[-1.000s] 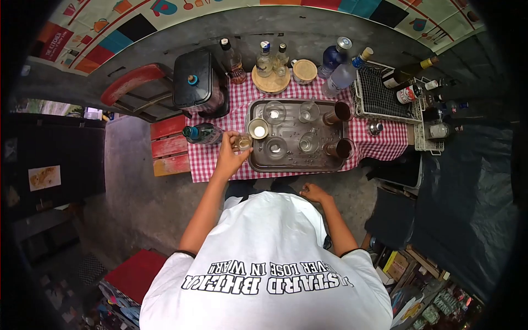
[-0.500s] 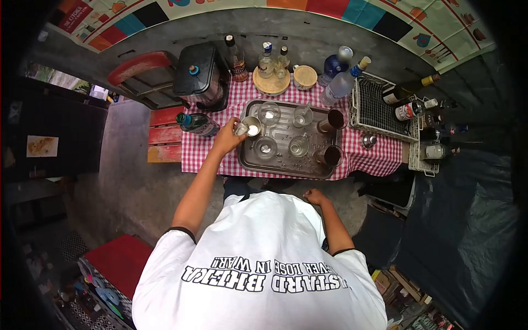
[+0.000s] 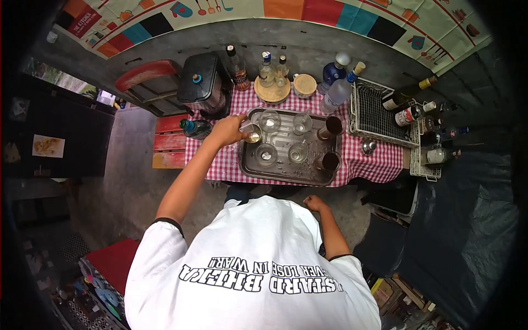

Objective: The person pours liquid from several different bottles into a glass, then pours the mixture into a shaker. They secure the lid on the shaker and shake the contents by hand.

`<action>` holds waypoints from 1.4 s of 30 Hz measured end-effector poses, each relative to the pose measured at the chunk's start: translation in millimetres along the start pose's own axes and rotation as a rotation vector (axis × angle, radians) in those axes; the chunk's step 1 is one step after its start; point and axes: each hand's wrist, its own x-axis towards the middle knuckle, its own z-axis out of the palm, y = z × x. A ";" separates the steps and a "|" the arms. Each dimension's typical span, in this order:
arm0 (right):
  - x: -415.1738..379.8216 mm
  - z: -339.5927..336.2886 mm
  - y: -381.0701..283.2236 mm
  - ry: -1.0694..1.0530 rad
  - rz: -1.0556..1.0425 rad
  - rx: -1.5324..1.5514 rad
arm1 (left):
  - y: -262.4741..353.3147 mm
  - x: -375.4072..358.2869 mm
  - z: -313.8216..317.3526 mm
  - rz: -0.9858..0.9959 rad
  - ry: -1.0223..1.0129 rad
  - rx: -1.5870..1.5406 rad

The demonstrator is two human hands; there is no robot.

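My left hand (image 3: 229, 132) is closed around a small clear glass (image 3: 252, 133), its mouth tilted toward the tray. The glass sits over the left end of a brown serving tray (image 3: 289, 175). Beside it on the tray stand a clear glass cup (image 3: 269, 121), another glass cup (image 3: 266, 155) and more clear glasses. Two dark-filled glasses (image 3: 330, 127) occupy the tray's right side. A green-necked bottle (image 3: 195, 128) is just left of my left hand. My right hand (image 3: 314, 203) hangs by my body below the table edge, fingers curled, with nothing visible in it.
Bottles (image 3: 266, 72) stand on a round wooden board at the back, near a lidded mug (image 3: 304, 85) and a black-lidded container (image 3: 204, 82). To the right are a blue bottle (image 3: 333, 74), a wire rack (image 3: 377, 110) with bottles beside it, and a metal shaker top (image 3: 368, 146).
My left hand has turned over the glass, and its mouth now shows at a different angle. The view has shifted slightly. My right hand stays by my body.
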 end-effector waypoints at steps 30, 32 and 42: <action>-41.3 0.3 -372.4 0.036 -0.395 0.080 | -90.9 -119.4 -79.1 0.375 0.299 -1.483; -18.9 6.7 -389.9 -0.001 -0.489 0.240 | -102.8 -120.4 -90.9 0.401 0.296 -1.501; -11.4 28.7 -477.2 0.352 -0.711 0.072 | -168.5 -114.3 -95.9 0.306 0.204 -1.499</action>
